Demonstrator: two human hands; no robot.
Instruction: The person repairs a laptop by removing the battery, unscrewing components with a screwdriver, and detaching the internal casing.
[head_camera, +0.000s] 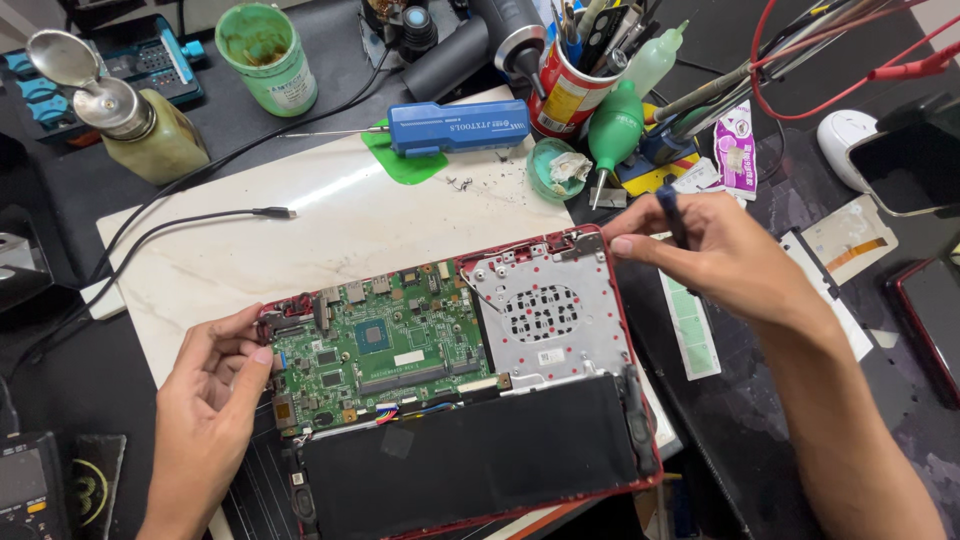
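- Centrally, an opened red-shelled laptop with its base cover off (455, 395) is seen lying on a pale marble-patterned mat (300, 240), with its green circuit board (385, 345), perforated grey metal plate (548, 310) and flat black battery (470, 455) exposed.
- The left hand (210, 400) is laid at the shell's left edge, fingers loosely curled, thumb touching the board's margin.
- The right hand (715, 250) is closed around a slim dark-handled tool (672, 215) at the rear right corner; its tip is hidden.
- Handling is judged rigid yet fragile: it is best held by the red rim, never by the board.
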